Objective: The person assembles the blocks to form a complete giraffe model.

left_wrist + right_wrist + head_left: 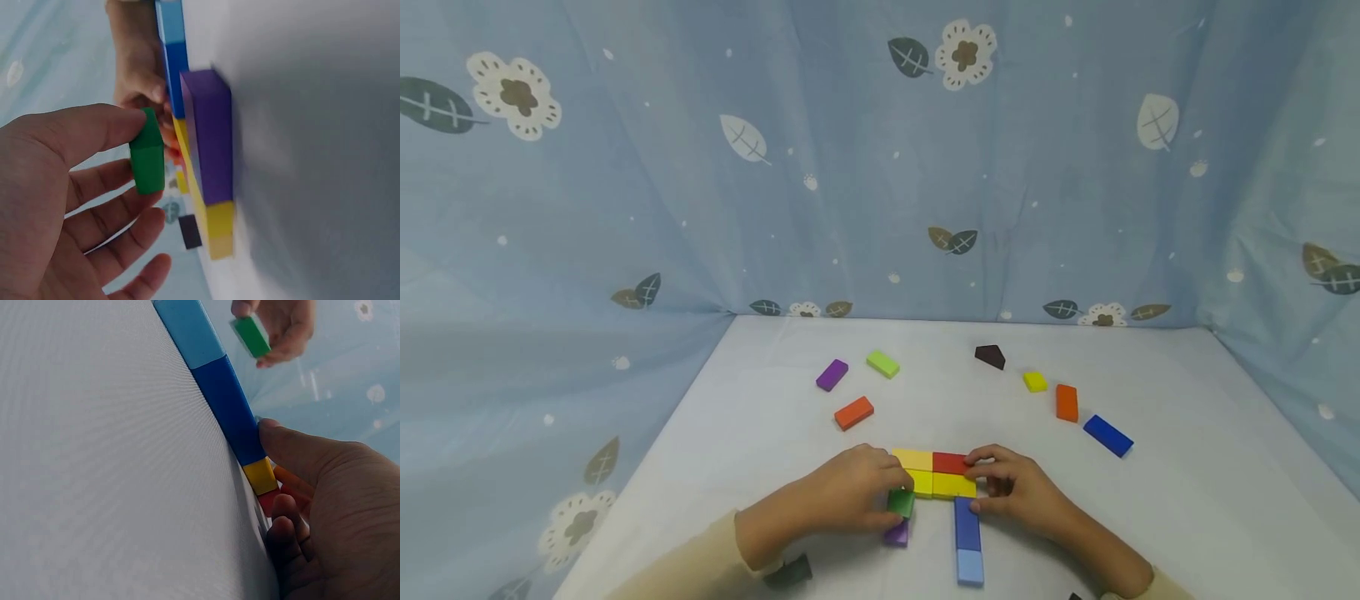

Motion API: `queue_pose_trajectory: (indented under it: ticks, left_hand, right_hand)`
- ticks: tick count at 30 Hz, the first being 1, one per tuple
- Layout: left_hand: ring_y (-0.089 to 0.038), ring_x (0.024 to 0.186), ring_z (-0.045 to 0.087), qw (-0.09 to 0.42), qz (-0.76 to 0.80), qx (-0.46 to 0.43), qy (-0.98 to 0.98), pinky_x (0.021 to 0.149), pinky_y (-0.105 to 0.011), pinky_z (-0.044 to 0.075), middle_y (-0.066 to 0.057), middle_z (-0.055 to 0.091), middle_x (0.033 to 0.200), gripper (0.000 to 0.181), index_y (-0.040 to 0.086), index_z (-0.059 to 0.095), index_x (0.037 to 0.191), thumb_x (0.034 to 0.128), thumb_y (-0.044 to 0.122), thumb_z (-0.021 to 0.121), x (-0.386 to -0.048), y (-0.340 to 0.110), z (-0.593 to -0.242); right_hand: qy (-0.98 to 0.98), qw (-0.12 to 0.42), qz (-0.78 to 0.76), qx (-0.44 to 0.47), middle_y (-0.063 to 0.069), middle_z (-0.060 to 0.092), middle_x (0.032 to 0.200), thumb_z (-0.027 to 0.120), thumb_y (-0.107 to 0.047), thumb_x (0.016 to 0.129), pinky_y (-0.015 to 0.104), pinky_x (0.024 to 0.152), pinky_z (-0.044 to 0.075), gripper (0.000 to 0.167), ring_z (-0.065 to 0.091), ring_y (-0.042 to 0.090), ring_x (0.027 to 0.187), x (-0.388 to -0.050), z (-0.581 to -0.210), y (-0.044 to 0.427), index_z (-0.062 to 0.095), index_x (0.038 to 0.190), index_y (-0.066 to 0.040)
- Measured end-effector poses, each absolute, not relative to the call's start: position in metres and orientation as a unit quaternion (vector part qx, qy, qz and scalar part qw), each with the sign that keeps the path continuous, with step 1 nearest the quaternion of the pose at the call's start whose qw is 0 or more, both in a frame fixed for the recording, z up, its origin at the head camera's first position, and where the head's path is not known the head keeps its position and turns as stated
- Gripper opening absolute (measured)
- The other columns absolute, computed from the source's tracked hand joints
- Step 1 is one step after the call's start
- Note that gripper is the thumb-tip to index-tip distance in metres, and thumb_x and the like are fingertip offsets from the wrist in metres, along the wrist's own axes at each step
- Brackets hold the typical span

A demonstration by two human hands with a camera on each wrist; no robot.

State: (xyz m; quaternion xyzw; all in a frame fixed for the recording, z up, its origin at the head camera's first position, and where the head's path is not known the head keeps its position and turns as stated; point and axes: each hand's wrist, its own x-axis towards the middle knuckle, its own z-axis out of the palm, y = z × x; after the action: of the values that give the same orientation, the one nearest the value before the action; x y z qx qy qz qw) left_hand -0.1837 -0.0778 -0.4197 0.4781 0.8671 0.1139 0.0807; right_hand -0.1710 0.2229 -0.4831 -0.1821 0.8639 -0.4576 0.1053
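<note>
A person's two bare hands work among coloured blocks on a white worktop [775,442]. The left hand [853,490] has its grip clamped on a green block [901,503], pinched between thumb and fingers; the left wrist view shows this block raised off the worktop, apart from the purple block [897,534] near it. The right hand [1021,493] has its grip apart: the thumb touches the side of a blue block [967,523], while bent fingers rest at the ends of a red block [950,463] and a yellow block [954,486].

The blocks form two rows with two legs. Pale yellow block [912,459] and red make the far row; two yellow ones make the near row. The purple leg runs toward the person on the left; on the right, blue continues into a light blue block [970,567].

Beyond, well apart, lie a lime block [883,363], a black five-sided block [990,357] and a dark blue block [1108,436], among others. Behind hangs a blue cloth [850,208] with leaves and flowers.
</note>
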Motion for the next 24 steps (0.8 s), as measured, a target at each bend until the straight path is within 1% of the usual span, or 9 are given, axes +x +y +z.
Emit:
queue_pose_trajectory:
  ticks: [3, 5, 10, 14, 19, 24]
  left_hand:
    - [0.003, 0.086, 0.050, 0.103, 0.114, 0.469, 0.870, 0.088, -0.023, 0.045, 0.022, 0.056, 0.091, 0.033, 0.025, 0.067, 0.113, 0.0836, 0.038, 0.076, -0.174, -0.076, -0.418]
    - [0.003, 0.084, 0.049, 0.108, 0.116, 0.470, 0.868, 0.086, -0.021, 0.045, 0.021, 0.055, 0.089, 0.032, 0.025, 0.067, 0.111, 0.0837, 0.037, 0.076, -0.168, -0.076, -0.417]
    - [0.003, 0.078, 0.046, 0.093, 0.113, 0.497, 0.855, 0.080, -0.016, 0.043, 0.020, 0.051, 0.086, 0.029, 0.025, 0.067, 0.110, 0.0852, 0.038, 0.075, -0.158, -0.075, -0.419]
    - [0.004, 0.079, 0.046, 0.088, 0.116, 0.506, 0.850, 0.080, -0.015, 0.042, 0.021, 0.051, 0.087, 0.029, 0.024, 0.067, 0.112, 0.0861, 0.037, 0.074, -0.154, -0.075, -0.422]
    - [0.004, 0.081, 0.046, 0.083, 0.120, 0.522, 0.840, 0.081, -0.013, 0.041, 0.019, 0.053, 0.089, 0.029, 0.024, 0.068, 0.113, 0.0866, 0.036, 0.074, -0.150, -0.077, -0.424]
    - [0.004, 0.081, 0.046, 0.092, 0.117, 0.525, 0.838, 0.078, -0.011, 0.039, 0.019, 0.053, 0.090, 0.029, 0.024, 0.068, 0.112, 0.0869, 0.036, 0.073, -0.144, -0.079, -0.427]
  right_hand:
    - [0.863, 0.105, -0.458, -0.183, -0.008, 0.058, 0.117, 0.081, -0.037, 0.078, 0.025, 0.066, 0.050, 0.029, 0.056, 0.016, 0.079, -0.172, -0.484, 0.223, 0.076, 0.104, -0.027]
    - [0.864, 0.106, -0.456, -0.184, -0.008, 0.058, 0.117, 0.081, -0.038, 0.078, 0.025, 0.066, 0.050, 0.029, 0.056, 0.016, 0.079, -0.172, -0.484, 0.222, 0.076, 0.104, -0.027]
    - [0.869, 0.098, -0.448, -0.184, -0.008, 0.057, 0.117, 0.081, -0.038, 0.078, 0.024, 0.066, 0.050, 0.030, 0.056, 0.016, 0.078, -0.172, -0.482, 0.223, 0.076, 0.104, -0.026]
    - [0.873, 0.092, -0.443, -0.181, -0.009, 0.057, 0.117, 0.082, -0.038, 0.077, 0.024, 0.066, 0.050, 0.030, 0.056, 0.015, 0.078, -0.172, -0.482, 0.224, 0.076, 0.105, -0.026]
    - [0.872, 0.096, -0.447, -0.177, -0.007, 0.057, 0.118, 0.082, -0.037, 0.077, 0.024, 0.065, 0.050, 0.030, 0.055, 0.015, 0.077, -0.172, -0.482, 0.225, 0.076, 0.104, -0.026]
    - [0.869, 0.100, -0.450, -0.179, -0.007, 0.057, 0.118, 0.082, -0.037, 0.077, 0.024, 0.065, 0.050, 0.029, 0.055, 0.016, 0.077, -0.171, -0.482, 0.223, 0.076, 0.103, -0.027]
